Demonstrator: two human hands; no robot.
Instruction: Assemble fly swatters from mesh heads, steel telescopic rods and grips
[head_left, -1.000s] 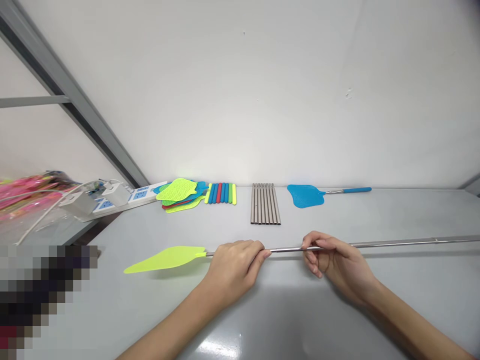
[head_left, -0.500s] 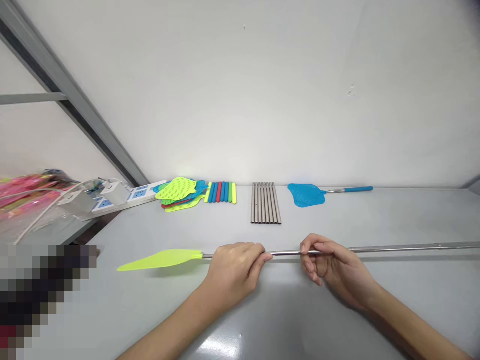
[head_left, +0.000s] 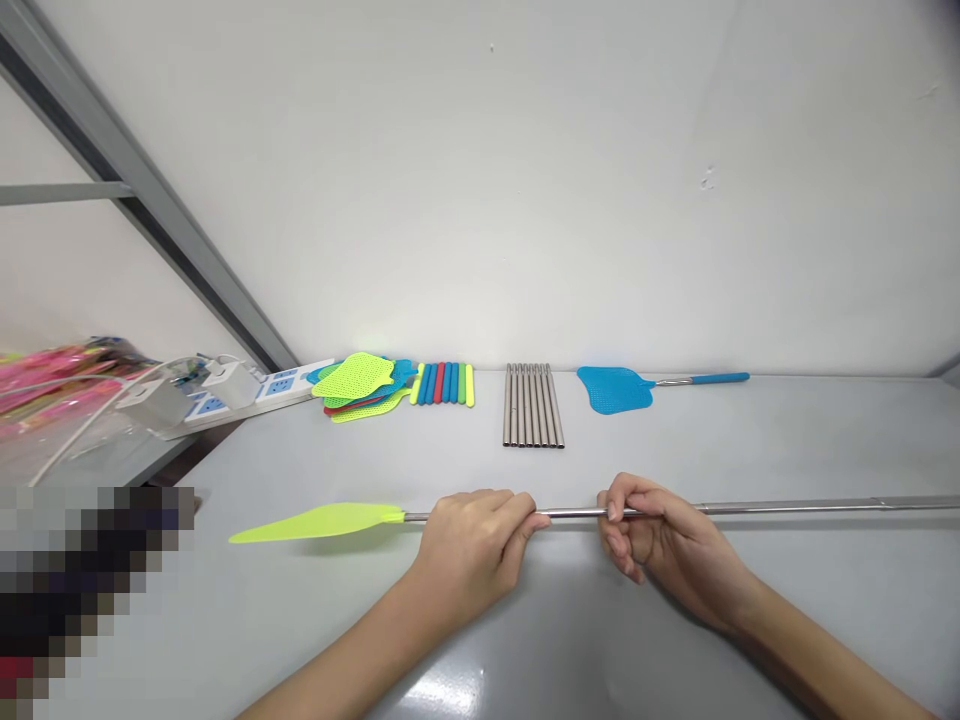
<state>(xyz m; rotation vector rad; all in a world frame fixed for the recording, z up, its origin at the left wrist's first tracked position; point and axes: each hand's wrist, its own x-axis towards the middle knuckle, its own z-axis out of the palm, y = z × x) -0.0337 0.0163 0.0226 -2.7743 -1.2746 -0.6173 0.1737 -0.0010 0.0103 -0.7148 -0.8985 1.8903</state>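
Note:
A fly swatter [head_left: 322,520] with a yellow-green head and a long extended metal rod lies across the view above the table, its head seen nearly edge-on at the left. My left hand [head_left: 476,540] is closed round the rod close to the head. Further right, my right hand [head_left: 652,530] grips the same rod between thumb and fingers, the lower fingers curled loosely below it. Between the hands a short stretch of bare rod shows. The rod runs on past the right edge of the picture, so its far end is out of sight.
Along the wall lie stacked swatter heads [head_left: 356,378], a row of coloured handles [head_left: 442,384], several metal tubes [head_left: 533,405] and a blue fly swatter [head_left: 616,390]. A power strip [head_left: 277,388] with plugged-in adapters sits at the left, near plastic-wrapped pink items [head_left: 56,385].
Both hands keep their hold on the swatter's rod. The rod and hands sit very slightly lower in the picture; otherwise hardly anything differs.

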